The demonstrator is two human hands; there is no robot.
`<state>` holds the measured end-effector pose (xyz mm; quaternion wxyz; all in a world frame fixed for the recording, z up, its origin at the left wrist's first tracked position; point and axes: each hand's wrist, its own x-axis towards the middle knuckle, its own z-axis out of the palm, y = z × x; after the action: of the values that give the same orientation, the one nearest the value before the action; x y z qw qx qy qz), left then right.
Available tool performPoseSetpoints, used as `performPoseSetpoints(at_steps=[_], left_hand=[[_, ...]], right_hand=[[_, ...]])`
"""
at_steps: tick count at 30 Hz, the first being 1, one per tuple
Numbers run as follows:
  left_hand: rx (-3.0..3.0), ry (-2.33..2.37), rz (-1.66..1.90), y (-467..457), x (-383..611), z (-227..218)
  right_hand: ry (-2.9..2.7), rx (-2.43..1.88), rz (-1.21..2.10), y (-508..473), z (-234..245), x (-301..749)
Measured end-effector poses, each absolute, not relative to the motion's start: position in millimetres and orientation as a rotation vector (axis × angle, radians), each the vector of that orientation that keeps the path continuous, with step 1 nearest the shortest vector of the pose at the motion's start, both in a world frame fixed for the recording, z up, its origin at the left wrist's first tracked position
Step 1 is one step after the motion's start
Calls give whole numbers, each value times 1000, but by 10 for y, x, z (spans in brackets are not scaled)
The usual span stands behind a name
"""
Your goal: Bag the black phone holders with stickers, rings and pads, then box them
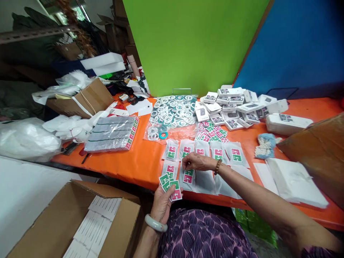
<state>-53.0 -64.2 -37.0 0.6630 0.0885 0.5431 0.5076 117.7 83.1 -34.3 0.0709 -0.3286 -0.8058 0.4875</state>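
Observation:
My left hand (162,200), near the table's front edge, is closed around a fanned bunch of small green and pink printed sachets (174,189). My right hand (198,162) reaches over the rows of pale grey-white pouches (205,182), its fingertips pinched together. Whether anything sits between those fingertips is hidden. Just below them, a green and pink sachet pair (188,176) lies on a front-row pouch. Similar pairs rest on the back-row pouches, including the rightmost pair (237,154). Several pouches at the front right show bare tops.
Behind the pouches are loose sachets (212,132), a bag of white rings (173,113) and piled small white boxes (233,105). A plastic-wrapped bundle (111,133) lies left. An open carton (126,215) stands below. White sheets (295,181) and a brown package (319,150) occupy the right.

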Motion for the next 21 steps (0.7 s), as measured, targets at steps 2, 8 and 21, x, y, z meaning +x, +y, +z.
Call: performPoseSetpoints(at_steps=[2,8,21], left_hand=[[195,1191,1141,-616,-492,-344],[244,1138,1209,-494,-306,-339],[280,1240,1068,-443,-130,-395]], right_hand=[[-2407,-1023,1351,792,-342,1150],[-2056,-1125,1313,440,-331,1277],[-1423,-1280,1619,251,-472,1878]])
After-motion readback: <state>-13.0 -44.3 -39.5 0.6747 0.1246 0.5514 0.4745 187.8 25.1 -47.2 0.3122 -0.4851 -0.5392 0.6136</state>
